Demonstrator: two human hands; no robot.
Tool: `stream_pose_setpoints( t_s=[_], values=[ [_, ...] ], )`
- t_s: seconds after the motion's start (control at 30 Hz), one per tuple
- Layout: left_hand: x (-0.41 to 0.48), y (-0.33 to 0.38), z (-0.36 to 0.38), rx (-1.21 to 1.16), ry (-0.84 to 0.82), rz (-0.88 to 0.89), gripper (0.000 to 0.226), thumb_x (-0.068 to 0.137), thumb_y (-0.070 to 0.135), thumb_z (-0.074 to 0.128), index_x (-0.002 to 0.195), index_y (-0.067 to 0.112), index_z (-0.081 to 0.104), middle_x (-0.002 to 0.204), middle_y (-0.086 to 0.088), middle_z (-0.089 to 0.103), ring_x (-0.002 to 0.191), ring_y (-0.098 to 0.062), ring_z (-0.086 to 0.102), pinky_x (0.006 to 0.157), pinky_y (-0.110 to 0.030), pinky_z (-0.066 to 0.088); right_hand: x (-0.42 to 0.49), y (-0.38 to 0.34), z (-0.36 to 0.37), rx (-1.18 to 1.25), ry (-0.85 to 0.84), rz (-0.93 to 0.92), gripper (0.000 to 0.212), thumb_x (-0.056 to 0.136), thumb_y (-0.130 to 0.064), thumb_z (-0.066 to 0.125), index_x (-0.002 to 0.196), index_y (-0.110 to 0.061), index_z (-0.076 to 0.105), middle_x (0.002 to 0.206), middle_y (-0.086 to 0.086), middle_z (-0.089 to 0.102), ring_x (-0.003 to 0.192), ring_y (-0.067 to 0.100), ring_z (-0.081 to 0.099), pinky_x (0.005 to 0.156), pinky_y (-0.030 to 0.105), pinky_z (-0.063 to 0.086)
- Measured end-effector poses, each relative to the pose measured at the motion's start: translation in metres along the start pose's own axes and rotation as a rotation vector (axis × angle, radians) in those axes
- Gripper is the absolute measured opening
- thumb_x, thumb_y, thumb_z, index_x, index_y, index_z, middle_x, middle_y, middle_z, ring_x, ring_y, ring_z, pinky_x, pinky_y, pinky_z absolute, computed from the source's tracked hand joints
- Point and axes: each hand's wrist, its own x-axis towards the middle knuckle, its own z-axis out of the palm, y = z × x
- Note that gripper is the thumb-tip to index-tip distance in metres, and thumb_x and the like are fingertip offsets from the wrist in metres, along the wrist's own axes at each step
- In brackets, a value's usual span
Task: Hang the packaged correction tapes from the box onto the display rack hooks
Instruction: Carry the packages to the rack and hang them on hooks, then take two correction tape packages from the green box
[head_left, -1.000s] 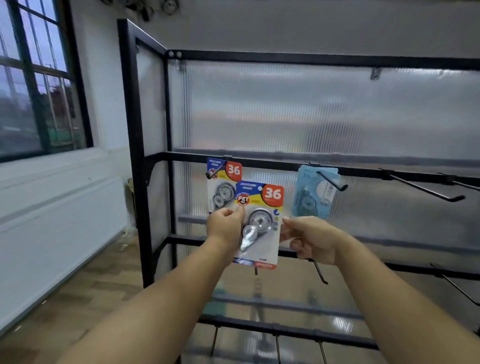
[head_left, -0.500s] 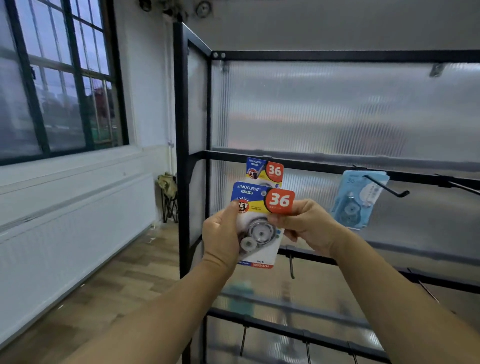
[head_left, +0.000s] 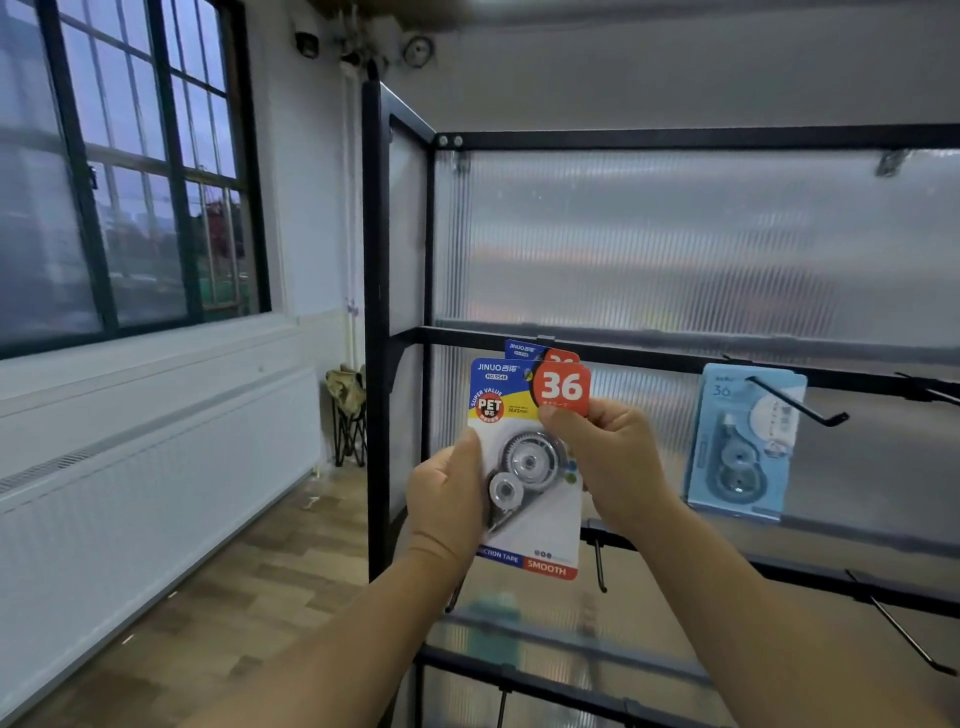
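Observation:
A blue, yellow and red correction tape pack (head_left: 524, 467) marked "36" is held up in front of the black display rack (head_left: 675, 353). My left hand (head_left: 447, 493) grips its left edge. My right hand (head_left: 608, 462) pinches its upper right corner under the "36". Directly behind it, a matching pack (head_left: 535, 351) hangs from the rack's upper bar, with only its top showing. To the right, a light blue pack (head_left: 737, 447) hangs on a black hook (head_left: 800, 402). The box is out of view.
Bare black hooks (head_left: 924, 389) stick out of the bars at the right, and more hooks (head_left: 600, 566) hang on the lower bars. A ribbed translucent panel backs the rack. A window, a white radiator cover and a small folding stool (head_left: 348, 415) stand at the left.
The pack in my hands has risen and now covers most of the hung matching pack. My right hand moved up from the pack's side to its upper corner. The view has swung left.

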Motion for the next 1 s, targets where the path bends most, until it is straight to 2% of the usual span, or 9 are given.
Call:
stream_pose_setpoints(
  t_s=[0.13,0.27,0.37,0.47,0.57,0.73,0.8,0.9,1.0],
  values=[
    [0.0,-0.001,0.002,0.034,0.016,0.042,0.036,0.098,0.036,0.044,0.074,0.02,0.064,0.058,0.01,0.069,0.056,-0.005,0.067,0.047,-0.016,0.049,0.001,0.0,0.002,-0.018,0.023,-0.038,0.014,0.092,-0.009,0.058,0.086,0.002,0.063,0.074,0.0,0.074,0.07,0.016,0.072,0.062,0.028,0.059],
    [0.004,-0.003,0.003,0.069,0.071,0.051,0.035,0.098,0.035,0.044,0.073,0.019,0.064,0.058,0.007,0.068,0.058,-0.008,0.067,0.048,-0.016,0.049,0.004,0.002,0.005,-0.163,0.037,-0.114,0.028,0.093,-0.015,0.058,0.086,0.012,0.057,0.079,0.008,0.073,0.073,0.02,0.073,0.066,0.039,0.059],
    [0.007,-0.006,0.003,0.145,0.058,0.057,0.035,0.098,0.035,0.045,0.073,0.017,0.062,0.061,0.005,0.067,0.057,-0.007,0.066,0.047,-0.016,0.047,0.008,0.009,0.004,-0.178,0.061,-0.116,0.03,0.093,-0.017,0.057,0.086,0.012,0.055,0.075,0.005,0.072,0.072,0.018,0.072,0.063,0.035,0.059],
    [0.014,-0.014,0.003,0.447,0.065,0.136,0.029,0.096,0.033,0.045,0.078,0.016,0.06,0.078,0.005,0.065,0.076,-0.013,0.061,0.059,-0.022,0.043,0.018,0.022,0.001,-0.215,0.153,-0.033,0.032,0.094,-0.024,0.057,0.088,0.007,0.059,0.078,0.006,0.071,0.074,0.023,0.071,0.067,0.04,0.058],
    [0.018,-0.017,0.003,0.625,0.188,0.187,0.021,0.094,0.023,0.048,0.109,0.017,0.062,0.107,0.002,0.052,0.098,-0.01,0.043,0.081,-0.02,0.032,0.04,0.031,-0.003,-0.406,0.19,0.04,0.034,0.095,-0.037,0.053,0.082,-0.007,0.061,0.076,0.004,0.069,0.071,0.023,0.067,0.065,0.036,0.054],
    [0.013,-0.016,-0.002,0.668,0.129,0.138,0.012,0.092,0.015,0.049,0.087,0.019,0.059,0.102,-0.001,0.049,0.099,-0.015,0.045,0.081,-0.019,0.03,0.086,0.04,-0.011,-0.604,0.245,0.289,0.042,0.094,-0.052,0.047,0.079,-0.014,0.059,0.075,0.004,0.069,0.069,0.02,0.067,0.064,0.031,0.05],
    [0.011,-0.015,-0.005,0.699,0.121,0.141,0.013,0.091,0.015,0.049,0.084,0.02,0.058,0.098,0.001,0.049,0.101,-0.018,0.046,0.084,-0.024,0.036,0.095,0.045,-0.018,-0.739,0.24,0.352,0.038,0.095,-0.046,0.047,0.077,-0.014,0.059,0.073,0.003,0.067,0.068,0.02,0.066,0.068,0.031,0.052],
    [0.007,-0.016,-0.012,0.779,0.113,0.157,0.013,0.089,0.015,0.049,0.083,0.021,0.059,0.096,0.002,0.05,0.101,-0.018,0.046,0.088,-0.028,0.041,0.088,0.054,-0.023,-1.027,-0.08,0.458,0.019,0.092,-0.015,0.05,0.075,-0.008,0.053,0.066,0.004,0.057,0.054,0.015,0.055,0.053,0.025,0.049],
    [0.002,-0.019,-0.021,0.868,0.115,0.113,0.013,0.09,0.017,0.048,0.087,0.021,0.06,0.098,0.002,0.051,0.101,-0.016,0.045,0.086,-0.025,0.039,0.062,0.063,-0.005,-1.095,-0.474,0.505,0.025,0.09,-0.007,0.051,0.066,-0.01,0.047,0.064,0.006,0.054,0.051,0.016,0.053,0.048,0.026,0.046]
  ],
)
